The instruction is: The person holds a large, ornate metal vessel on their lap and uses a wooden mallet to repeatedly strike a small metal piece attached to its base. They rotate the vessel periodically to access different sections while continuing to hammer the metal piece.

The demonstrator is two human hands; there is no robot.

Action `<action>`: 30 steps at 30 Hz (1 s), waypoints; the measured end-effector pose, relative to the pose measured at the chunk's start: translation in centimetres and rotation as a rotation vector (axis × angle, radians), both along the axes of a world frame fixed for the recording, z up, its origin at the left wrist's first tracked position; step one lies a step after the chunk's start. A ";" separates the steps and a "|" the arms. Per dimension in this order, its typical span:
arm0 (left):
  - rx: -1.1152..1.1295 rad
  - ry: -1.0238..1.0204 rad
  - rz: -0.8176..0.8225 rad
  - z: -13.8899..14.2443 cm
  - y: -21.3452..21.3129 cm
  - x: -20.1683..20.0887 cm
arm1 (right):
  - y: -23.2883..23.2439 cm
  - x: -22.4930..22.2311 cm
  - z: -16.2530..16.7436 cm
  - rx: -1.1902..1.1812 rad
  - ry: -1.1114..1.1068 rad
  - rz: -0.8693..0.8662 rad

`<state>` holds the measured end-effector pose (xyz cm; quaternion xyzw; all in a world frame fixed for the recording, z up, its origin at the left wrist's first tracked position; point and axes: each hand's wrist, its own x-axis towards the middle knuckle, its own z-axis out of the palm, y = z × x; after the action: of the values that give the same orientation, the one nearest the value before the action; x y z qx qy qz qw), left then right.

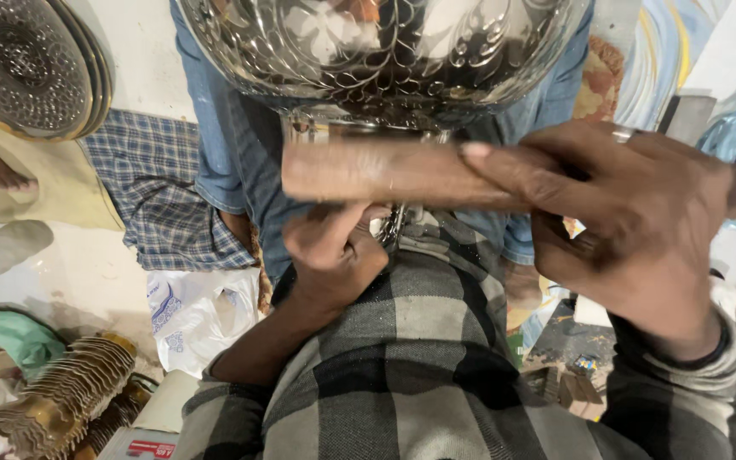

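A large shiny embossed metal bowl (376, 51) fills the top middle of the view, above my lap. My right hand (632, 221) grips a brown wooden handle (368, 170) that lies crosswise just under the bowl's base. My left hand (334, 247) is curled below the handle, its fingers closed against the bowl's narrow metal stem (392, 223). A ring shows on my right hand.
A round perforated brass dish (31, 68) stands at the top left. A stack of scalloped brass pieces (61, 396) lies at the bottom left beside a white plastic bag (198, 311). A blue checked cloth (159, 192) and another person's jeans (232, 153) are behind the bowl.
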<state>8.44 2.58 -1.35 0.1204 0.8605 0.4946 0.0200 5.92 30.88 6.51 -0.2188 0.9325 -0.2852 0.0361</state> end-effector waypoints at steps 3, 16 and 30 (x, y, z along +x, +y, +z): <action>0.042 0.149 0.052 0.3 0.5 0.2 | -0.7 -1.2 0.3 -0.299 -0.148 -0.183; 0.089 0.100 -0.026 -0.1 0.4 -0.7 | 0.9 0.9 -1.0 -0.262 -0.203 -0.247; -0.285 0.010 -0.715 1.8 0.7 -5.7 | -1.9 12.8 -8.6 -0.707 -0.118 -0.822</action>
<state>2.69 3.23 0.44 0.4113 0.8245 0.3310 0.2038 18.67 29.00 -2.05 0.1812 0.7848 -0.5838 -0.1019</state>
